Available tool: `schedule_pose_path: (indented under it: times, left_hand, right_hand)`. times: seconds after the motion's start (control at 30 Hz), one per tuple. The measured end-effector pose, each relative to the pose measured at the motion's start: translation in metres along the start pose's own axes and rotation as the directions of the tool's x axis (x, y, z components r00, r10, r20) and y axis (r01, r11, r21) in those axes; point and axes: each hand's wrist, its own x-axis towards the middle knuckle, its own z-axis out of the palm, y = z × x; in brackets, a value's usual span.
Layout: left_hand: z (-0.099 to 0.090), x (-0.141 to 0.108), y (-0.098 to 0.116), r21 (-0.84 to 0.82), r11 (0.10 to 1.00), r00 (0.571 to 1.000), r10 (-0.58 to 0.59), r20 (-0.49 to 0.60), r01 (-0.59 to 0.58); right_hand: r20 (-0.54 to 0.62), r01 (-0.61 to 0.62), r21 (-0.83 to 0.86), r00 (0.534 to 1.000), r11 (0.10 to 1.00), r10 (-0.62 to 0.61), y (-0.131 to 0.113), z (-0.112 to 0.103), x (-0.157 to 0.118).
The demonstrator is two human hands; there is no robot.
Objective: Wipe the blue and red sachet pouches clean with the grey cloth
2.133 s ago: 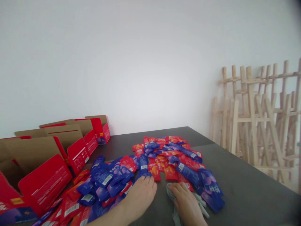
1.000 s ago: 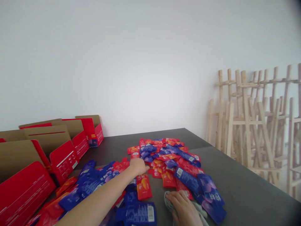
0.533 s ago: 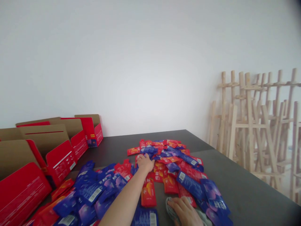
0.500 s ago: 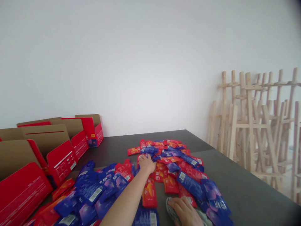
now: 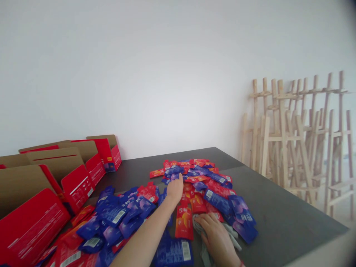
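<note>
My left hand (image 5: 175,188) reaches over the far pile of red and blue sachets (image 5: 194,171). Its index finger points forward near a blue sachet (image 5: 174,170); the other fingertips are hidden behind the hand. Flat on a grey-green cloth (image 5: 231,234), my right hand (image 5: 213,231) presses it to the table beside an orange-red sachet (image 5: 184,222). A second heap of mostly blue sachets (image 5: 114,215) lies left of my left forearm. Two blue sachets (image 5: 242,217) lie right of the cloth.
Open red cardboard boxes (image 5: 78,187) with brown insides line the left side of the dark table (image 5: 280,211). Wooden easels (image 5: 282,137) stand beyond its right edge, and a white wall (image 5: 167,74) rises behind.
My left hand has shifted slightly, with its index finger now extended. My right hand and the cloth have moved up a little in view. The camera view has turned slightly right.
</note>
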Motion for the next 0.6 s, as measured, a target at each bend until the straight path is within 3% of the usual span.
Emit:
schedule_pose_path:
  times: [0.13, 0.27, 0.4, 0.5, 0.6]
  left_hand:
    - [-0.017, -0.006, -0.014, -0.016, 0.999, 0.997, 0.035, -0.064, -0.036]
    - [-0.022, -0.015, -0.017, -0.032, 0.995, 0.992, 0.095, -0.086, -0.098]
    - [-0.012, -0.02, -0.014, -0.039, 0.984, 0.985, 0.173, 0.026, -0.171]
    - [0.002, -0.022, -0.009, -0.037, 0.974, 0.964, 0.225, 0.144, -0.222]
    - [0.01, -0.024, -0.007, -0.011, 0.973, 0.956, 0.228, 0.183, -0.23]
  right_hand:
    - [0.028, -0.013, 0.002, 1.0, 1.0, 0.013, -0.006, -0.01, 0.002]
    - [0.176, 0.108, -0.037, 0.979, 0.993, -0.1, -0.018, -0.02, 0.012]
    - [0.272, 0.196, -0.132, 0.95, 0.972, -0.155, -0.037, -0.017, 0.024]
    - [0.247, 0.238, -0.112, 0.947, 0.965, -0.205, -0.046, -0.008, 0.028]
    - [0.21, 0.228, -0.031, 0.953, 0.973, -0.217, -0.044, -0.005, 0.028]
